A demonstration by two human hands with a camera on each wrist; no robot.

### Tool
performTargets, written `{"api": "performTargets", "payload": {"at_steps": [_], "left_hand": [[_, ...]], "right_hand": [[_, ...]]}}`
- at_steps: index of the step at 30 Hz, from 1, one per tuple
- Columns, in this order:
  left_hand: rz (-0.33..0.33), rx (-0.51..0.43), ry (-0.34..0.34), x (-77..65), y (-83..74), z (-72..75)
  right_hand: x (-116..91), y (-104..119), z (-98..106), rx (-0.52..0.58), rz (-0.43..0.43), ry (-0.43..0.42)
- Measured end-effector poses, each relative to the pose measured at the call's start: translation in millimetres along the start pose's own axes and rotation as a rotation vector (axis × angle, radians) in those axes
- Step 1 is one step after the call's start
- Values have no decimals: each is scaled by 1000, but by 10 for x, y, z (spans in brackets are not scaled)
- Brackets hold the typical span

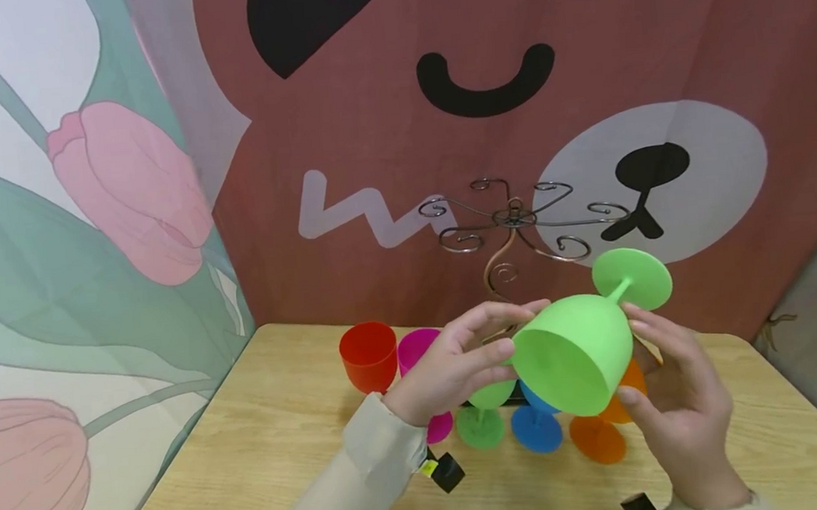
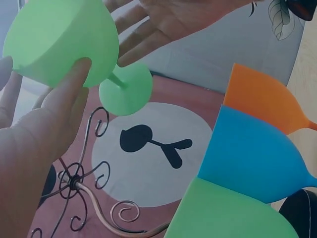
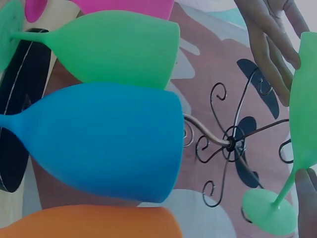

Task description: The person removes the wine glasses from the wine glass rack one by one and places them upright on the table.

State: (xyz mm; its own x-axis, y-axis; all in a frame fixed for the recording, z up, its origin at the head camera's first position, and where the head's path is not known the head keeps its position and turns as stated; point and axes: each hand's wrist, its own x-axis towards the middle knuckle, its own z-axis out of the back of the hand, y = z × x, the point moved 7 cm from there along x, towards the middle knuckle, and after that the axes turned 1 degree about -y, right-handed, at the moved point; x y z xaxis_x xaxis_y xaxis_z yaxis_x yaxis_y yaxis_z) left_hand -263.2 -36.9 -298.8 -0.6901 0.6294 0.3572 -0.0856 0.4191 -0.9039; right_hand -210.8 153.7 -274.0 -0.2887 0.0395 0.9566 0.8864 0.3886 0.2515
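Observation:
A light green plastic goblet is held up in the air, tilted, its mouth facing down toward me and its foot up to the right. My left hand holds it near the rim on the left, thumb at the front and fingers reaching behind. On the other side, my right hand holds the bowl, with its thumb low on the bowl and fingers near the stem. In the left wrist view, the fingers of the left hand lie against the bowl, and the right hand shows extended fingers behind it.
Below stand a red goblet, a magenta one, a second green one, a blue one and an orange one on the wooden table. Behind them rises a metal stand with curled arms, before a printed curtain.

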Motion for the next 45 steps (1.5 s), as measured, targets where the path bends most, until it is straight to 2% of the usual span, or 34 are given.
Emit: {"api": "performTargets", "payload": {"at_steps": [4,10,15,19,22,24,29,36,43,45], "left_hand": [[-46,4,0,-110,-56,-20],[-187,54,25,-294,-158,-79],[-281,74,1,-435,-169,-139],[-305,120,-77,-555,-155,-189],[-266,156,-156,-656,-137,-206],[-225,180,-191,-708,-127,-205],[-166,211,-158,-735,-106,-184],[-38,217,-127,-707,18,-138],[73,130,-147,-633,228,-116],[99,109,-165,-611,295,-114]], "right_hand": [[15,81,-137,-19,89,-5],[19,190,-356,-27,196,8],[32,280,-550,-42,197,74],[38,328,-655,-101,164,187],[3,331,-686,-137,105,246],[-38,315,-678,-142,67,239],[-179,224,-573,-125,-58,201],[-439,29,-376,-240,-244,274],[-646,-63,-162,-290,-413,270],[-688,-74,-115,-354,-468,274]]}}
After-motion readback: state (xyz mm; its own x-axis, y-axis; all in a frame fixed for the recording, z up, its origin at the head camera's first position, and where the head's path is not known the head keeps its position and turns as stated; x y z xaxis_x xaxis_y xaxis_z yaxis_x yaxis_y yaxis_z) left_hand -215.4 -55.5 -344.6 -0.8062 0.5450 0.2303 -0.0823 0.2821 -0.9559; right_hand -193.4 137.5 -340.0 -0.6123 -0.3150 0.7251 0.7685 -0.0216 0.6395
